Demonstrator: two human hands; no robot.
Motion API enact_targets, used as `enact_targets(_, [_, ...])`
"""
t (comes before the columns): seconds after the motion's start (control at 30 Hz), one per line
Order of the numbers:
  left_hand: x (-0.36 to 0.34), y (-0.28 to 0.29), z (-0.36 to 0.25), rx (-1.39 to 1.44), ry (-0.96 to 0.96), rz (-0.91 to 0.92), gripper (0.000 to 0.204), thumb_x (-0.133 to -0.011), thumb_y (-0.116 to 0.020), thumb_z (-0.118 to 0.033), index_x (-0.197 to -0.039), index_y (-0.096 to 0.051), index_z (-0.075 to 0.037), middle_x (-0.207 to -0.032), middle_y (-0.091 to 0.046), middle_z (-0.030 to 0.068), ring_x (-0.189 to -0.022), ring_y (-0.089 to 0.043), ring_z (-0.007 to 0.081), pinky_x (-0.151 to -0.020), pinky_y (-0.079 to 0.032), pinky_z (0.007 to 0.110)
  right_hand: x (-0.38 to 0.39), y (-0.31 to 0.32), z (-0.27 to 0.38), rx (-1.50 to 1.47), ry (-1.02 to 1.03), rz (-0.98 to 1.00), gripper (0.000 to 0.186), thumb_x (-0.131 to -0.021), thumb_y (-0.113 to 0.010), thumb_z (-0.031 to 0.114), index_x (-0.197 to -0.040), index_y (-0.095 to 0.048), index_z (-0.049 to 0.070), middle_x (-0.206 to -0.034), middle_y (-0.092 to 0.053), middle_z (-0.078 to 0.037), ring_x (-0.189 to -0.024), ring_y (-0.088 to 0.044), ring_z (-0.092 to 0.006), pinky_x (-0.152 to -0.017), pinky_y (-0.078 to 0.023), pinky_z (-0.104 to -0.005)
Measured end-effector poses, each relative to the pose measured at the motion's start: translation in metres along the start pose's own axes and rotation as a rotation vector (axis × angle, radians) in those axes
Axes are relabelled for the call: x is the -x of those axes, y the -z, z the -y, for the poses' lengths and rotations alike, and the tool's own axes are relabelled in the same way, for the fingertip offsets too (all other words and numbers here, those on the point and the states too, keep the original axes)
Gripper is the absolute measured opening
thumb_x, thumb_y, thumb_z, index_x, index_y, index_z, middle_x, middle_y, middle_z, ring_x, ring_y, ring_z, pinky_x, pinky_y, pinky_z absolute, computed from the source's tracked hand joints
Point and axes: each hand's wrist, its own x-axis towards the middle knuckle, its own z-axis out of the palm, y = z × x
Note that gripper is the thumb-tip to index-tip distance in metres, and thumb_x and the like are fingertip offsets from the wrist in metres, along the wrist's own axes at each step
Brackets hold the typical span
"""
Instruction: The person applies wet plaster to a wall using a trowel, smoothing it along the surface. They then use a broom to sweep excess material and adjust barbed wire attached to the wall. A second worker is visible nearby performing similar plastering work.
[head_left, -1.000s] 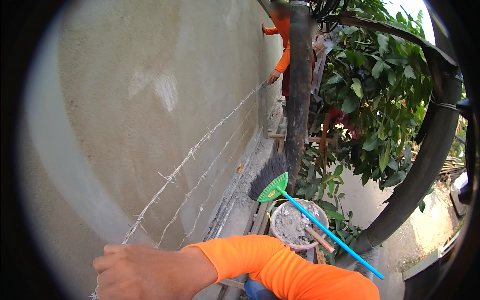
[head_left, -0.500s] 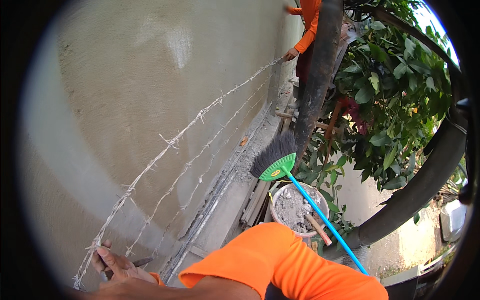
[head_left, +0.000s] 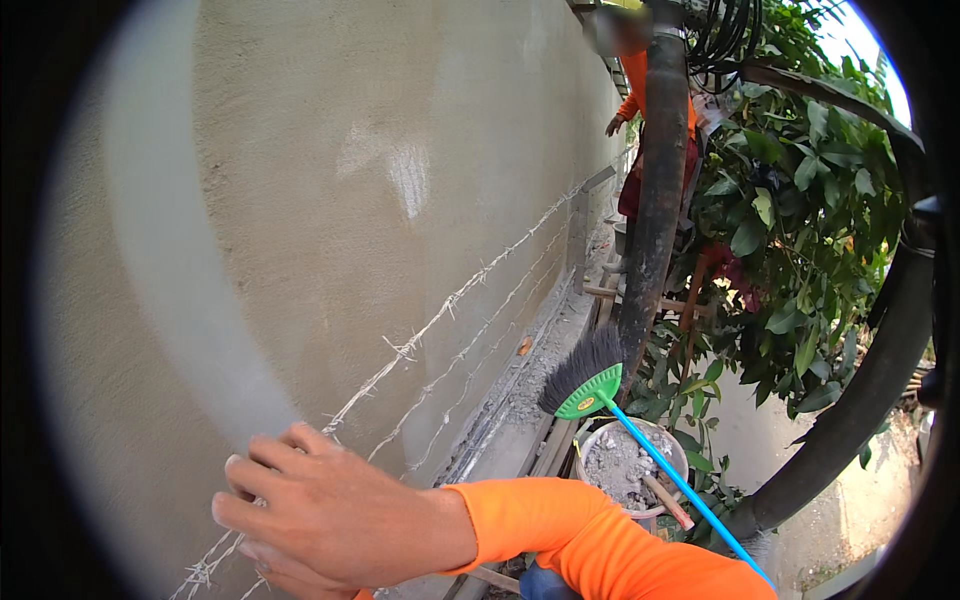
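A top strand of barbed wire (head_left: 448, 303), crusted pale, runs along the plastered wall (head_left: 290, 250), with thinner strands below it. Over its near end reaches my right hand (head_left: 345, 510), coming from an orange sleeve. Its fingers are bent, and their tips curl out of sight beside the wire, so what they hold is hidden. Beneath it shows a small part of my left hand (head_left: 275, 562). The right hand covers most of it, and I cannot see its grip.
A broom (head_left: 590, 392) with a blue handle leans across a bucket (head_left: 682, 462) of grey rubble, where a tool's wooden handle (head_left: 667, 500) sticks out. Dark curved pipes (head_left: 655, 200) and leafy branches (head_left: 790, 250) stand right. Farther along the wall is another person (head_left: 637, 75) in orange.
My right hand has come forward over the wire, covering my left hand, which earlier showed a thin pointed tool by it. The view has shifted. The other person's hand is off the wire.
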Motion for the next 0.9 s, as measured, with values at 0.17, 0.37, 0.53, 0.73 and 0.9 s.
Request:
enact_targets(0.17, [0.0, -0.006, 0.001, -0.013, -0.001, 0.089, 0.028, -0.102, -0.056, -0.026, -0.115, -0.054, -0.001, -0.108, -0.064, 0.0084, -0.094, -0.06, 0.013, -0.086, -0.049, 0.031, 0.013, -0.031, -0.011, -0.064, -0.049, 0.137, 0.032, -0.085, -0.07, 0.03, -0.099, -0.059, 0.003, -0.095, -0.056, -0.011, -0.093, -0.054, -0.0253, -0.077, -0.04, -0.0383])
enact_targets(0.37, [0.002, -0.002, 0.003, -0.061, -0.048, 0.197, 0.026, -0.102, -0.054, -0.024, -0.114, -0.053, -0.002, -0.108, -0.063, 0.0079, -0.094, -0.061, 0.0131, -0.085, -0.05, 0.031, 0.012, -0.037, -0.013, -0.012, -0.05, 0.227, 0.032, -0.085, -0.069, 0.03, -0.101, -0.06, 0.004, -0.096, -0.057, -0.011, -0.09, -0.058, -0.0265, -0.076, -0.042, -0.0394])
enact_targets(0.53, [-0.001, 0.008, 0.012, 0.051, 0.058, 0.178, 0.022, -0.097, -0.052, -0.017, -0.115, -0.051, -0.004, -0.102, -0.062, 0.0068, -0.089, -0.061, 0.0141, -0.073, -0.051, 0.029, 0.01, -0.038, -0.012, -0.006, -0.091, 0.328, 0.031, -0.085, -0.069, 0.027, -0.104, -0.061, 0.003, -0.109, -0.058, -0.016, -0.094, -0.062, -0.0281, -0.079, -0.045, -0.0394])
enact_targets(0.73, [0.001, 0.018, 0.019, 0.534, 0.468, 0.109, 0.037, -0.103, -0.035, -0.037, -0.12, -0.05, -0.008, -0.115, -0.057, 0.0076, -0.107, -0.058, 0.0192, -0.09, -0.05, 0.039, 0.006, -0.03, -0.009, -0.053, -0.106, 0.391, 0.03, -0.087, -0.068, 0.025, -0.106, -0.061, 0.002, -0.125, -0.053, -0.026, -0.099, -0.063, -0.0342, -0.086, -0.047, -0.0436])
enact_targets(0.9, [-0.001, 0.02, 0.021, 0.556, 0.347, 0.305, 0.038, -0.105, -0.031, -0.038, -0.128, -0.047, -0.012, -0.124, -0.053, 0.008, -0.115, -0.055, 0.0234, -0.097, -0.047, 0.042, 0.008, -0.032, -0.006, -0.039, -0.122, 0.375, 0.03, -0.088, -0.067, 0.024, -0.107, -0.061, 0.001, -0.125, -0.052, -0.026, -0.103, -0.061, -0.0372, -0.091, -0.047, -0.0478])
